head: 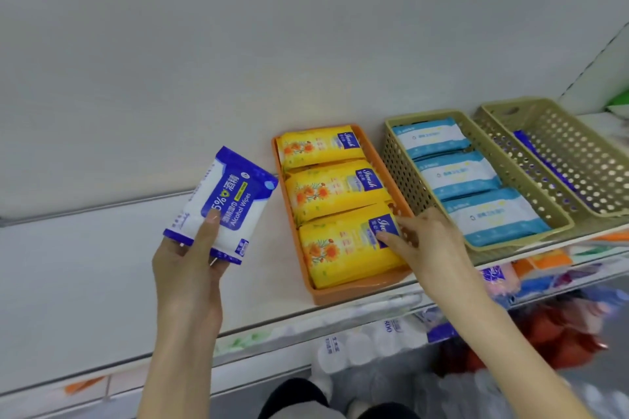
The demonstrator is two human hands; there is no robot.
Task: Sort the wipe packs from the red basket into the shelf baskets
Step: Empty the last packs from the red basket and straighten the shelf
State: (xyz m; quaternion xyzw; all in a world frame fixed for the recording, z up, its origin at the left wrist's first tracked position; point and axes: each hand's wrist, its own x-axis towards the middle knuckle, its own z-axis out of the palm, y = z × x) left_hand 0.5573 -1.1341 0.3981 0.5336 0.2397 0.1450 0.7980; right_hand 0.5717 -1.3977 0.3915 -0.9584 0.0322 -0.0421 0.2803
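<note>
My left hand holds the blue alcohol pack up over the bare shelf, thumb across its face and fingers curled behind. I hold it label up so I can match it to a basket. My right hand lies flat-fingered on the front yellow pack, pinching nothing. I judge it is pressing that pack down so the three sit snug in the orange basket.

The middle basket holds three pale-blue packs. The far basket has a dark blue pack along its left wall, and that looks like the match for mine. Something red blurs below the shelf; whether it is the red basket I cannot tell.
</note>
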